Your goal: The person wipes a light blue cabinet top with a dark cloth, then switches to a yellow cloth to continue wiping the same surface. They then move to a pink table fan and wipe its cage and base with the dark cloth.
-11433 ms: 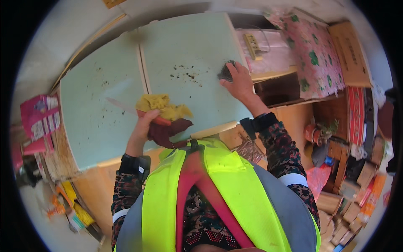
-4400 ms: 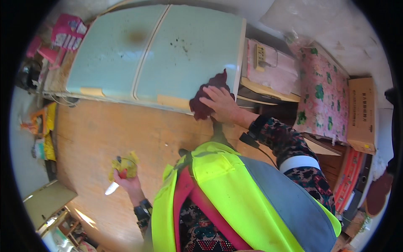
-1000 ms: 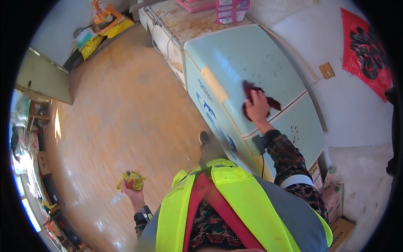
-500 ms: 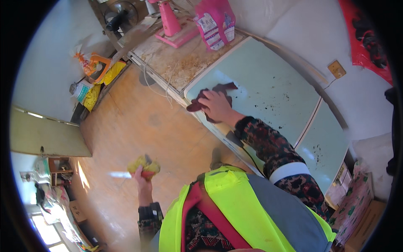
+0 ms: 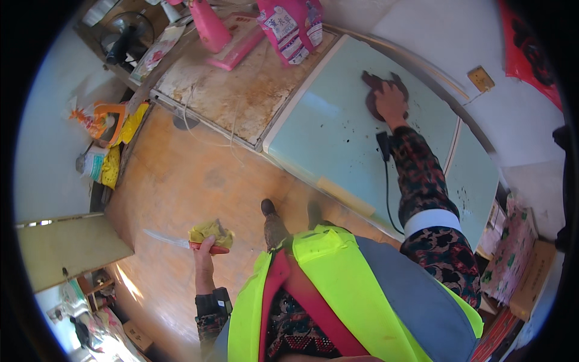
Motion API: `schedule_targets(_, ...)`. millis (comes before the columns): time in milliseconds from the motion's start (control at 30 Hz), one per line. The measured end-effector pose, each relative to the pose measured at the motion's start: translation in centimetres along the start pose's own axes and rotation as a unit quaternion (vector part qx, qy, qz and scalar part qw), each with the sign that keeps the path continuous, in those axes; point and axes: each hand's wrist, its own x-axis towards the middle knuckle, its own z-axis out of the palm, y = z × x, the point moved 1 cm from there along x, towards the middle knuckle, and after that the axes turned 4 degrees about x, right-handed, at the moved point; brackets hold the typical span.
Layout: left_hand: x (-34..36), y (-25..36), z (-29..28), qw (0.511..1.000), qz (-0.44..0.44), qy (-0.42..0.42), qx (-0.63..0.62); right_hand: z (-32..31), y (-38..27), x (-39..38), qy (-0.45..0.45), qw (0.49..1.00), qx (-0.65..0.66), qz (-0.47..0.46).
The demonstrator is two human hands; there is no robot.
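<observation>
My left hand [image 5: 205, 256] is closed around the red handle of a knife [image 5: 167, 238], its blade pointing left over the floor. A crumpled yellow cloth [image 5: 211, 230] is bunched in the same hand. At the far side of the pale green panel [image 5: 325, 108], my right hand [image 5: 392, 104] presses a dark maroon cloth [image 5: 369, 79] flat against the surface, fingers over it. Dark specks lie on the panel around the right forearm. A small black device with a cable [image 5: 383, 145] hangs beside the right sleeve, above the panel.
Left of the panel is a stained worktop [image 5: 211, 90] bearing a pink appliance [image 5: 211, 30] and a pink bag [image 5: 289, 30]. A loose white cord [image 5: 232, 130] droops off its edge. Yellow and orange packages [image 5: 108, 130] stand by the left wall. A socket [image 5: 480, 78] is on the right wall.
My right hand has slid the maroon cloth from the panel's near left edge to its far right part. My left hand keeps the knife and yellow cloth, and the view has shifted.
</observation>
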Motion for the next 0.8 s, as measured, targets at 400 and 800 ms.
schedule_targets(400,14.1,9.2,-0.8,0.969,0.012,-0.247,0.027,-1.3,-16.3,-21.0,0.006,0.974,0.052,-0.221)
schedule_targets(800,18.8,16.7,20.3,0.731,0.119,-0.558,0.375,2.5,-15.0,1.6,-0.008,0.987,0.006,-0.160)
